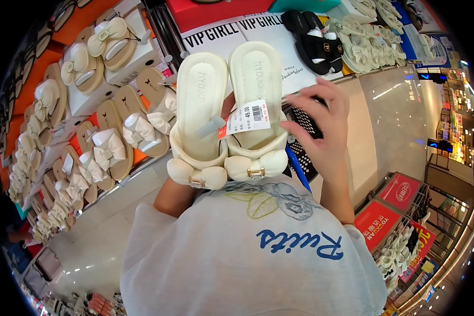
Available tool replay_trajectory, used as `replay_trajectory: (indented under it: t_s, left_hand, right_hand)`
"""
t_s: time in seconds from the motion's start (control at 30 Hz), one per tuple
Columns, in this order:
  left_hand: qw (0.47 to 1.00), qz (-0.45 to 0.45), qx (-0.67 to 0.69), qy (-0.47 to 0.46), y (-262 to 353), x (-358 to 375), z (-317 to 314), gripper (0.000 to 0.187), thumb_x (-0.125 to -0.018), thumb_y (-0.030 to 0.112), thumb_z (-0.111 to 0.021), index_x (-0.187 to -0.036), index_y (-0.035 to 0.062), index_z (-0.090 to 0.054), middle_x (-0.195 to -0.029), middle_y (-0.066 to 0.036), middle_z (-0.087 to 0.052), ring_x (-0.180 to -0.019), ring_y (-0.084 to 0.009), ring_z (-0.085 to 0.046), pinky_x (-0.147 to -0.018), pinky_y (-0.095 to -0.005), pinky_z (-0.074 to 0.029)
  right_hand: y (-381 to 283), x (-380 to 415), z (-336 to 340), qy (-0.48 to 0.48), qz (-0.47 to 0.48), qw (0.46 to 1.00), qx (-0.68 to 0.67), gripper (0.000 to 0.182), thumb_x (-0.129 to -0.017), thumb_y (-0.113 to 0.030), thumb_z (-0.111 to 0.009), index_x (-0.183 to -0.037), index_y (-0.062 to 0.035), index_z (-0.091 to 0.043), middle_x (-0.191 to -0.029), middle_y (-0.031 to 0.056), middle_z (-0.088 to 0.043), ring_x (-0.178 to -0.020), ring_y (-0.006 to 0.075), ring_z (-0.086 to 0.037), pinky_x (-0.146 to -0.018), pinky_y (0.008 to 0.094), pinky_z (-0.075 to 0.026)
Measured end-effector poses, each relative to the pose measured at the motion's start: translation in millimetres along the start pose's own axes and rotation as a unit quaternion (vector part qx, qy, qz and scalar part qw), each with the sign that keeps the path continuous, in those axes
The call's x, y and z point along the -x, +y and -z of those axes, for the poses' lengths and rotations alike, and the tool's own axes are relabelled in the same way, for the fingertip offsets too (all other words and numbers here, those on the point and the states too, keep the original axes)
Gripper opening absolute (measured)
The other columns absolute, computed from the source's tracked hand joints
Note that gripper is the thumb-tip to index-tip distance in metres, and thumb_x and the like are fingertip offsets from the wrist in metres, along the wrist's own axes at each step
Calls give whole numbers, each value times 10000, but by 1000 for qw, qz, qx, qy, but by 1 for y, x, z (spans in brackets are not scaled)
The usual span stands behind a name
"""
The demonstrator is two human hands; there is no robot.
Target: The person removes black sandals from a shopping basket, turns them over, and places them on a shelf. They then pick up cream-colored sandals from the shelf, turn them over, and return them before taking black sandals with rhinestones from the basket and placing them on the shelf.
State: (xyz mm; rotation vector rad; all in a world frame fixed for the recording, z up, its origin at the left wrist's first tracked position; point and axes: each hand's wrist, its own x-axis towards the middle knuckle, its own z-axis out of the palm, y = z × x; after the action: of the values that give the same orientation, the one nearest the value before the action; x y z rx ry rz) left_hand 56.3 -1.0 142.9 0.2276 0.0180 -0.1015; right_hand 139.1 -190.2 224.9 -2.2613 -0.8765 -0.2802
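A pair of cream slippers [203, 100] with puffy bows and gold buckles is held up side by side in front of my chest, soles toward the bottom of the bows hidden. A white price tag [250, 118] reading 49.00 lies across them. My left hand [229, 105] is behind the slippers, mostly hidden, with a bit of finger showing between them. To the right of the pair, my right hand [324, 118] is raised with its fingers apart and nothing in it. A blue pen-like object [298, 167] and a black dotted item [303, 134] show beside that wrist.
Racks of bow sandals [110, 147] line the left side. Black sandals [316, 45] and more cream sandals [366, 45] lie on the display at the top. Red signs [376, 221] stand over shoes at the lower right. Tiled floor shows on both sides.
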Motion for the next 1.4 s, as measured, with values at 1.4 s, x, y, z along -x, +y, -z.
replay_trajectory:
  t_s: [1.4]
  left_hand:
    - [995, -31, -73, 62, -6, -9, 18, 578, -763, 8, -613, -1280, -10, -354, -1192, -155, -487, -1054, -238, -524, -843, -354, -495]
  right_hand:
    - [-28, 10, -18, -299, 79, 951, 4, 519, -696, -380, -682, -1095, -73, -557, -890, 113, -520, -793, 262, -486, -693, 327, -405]
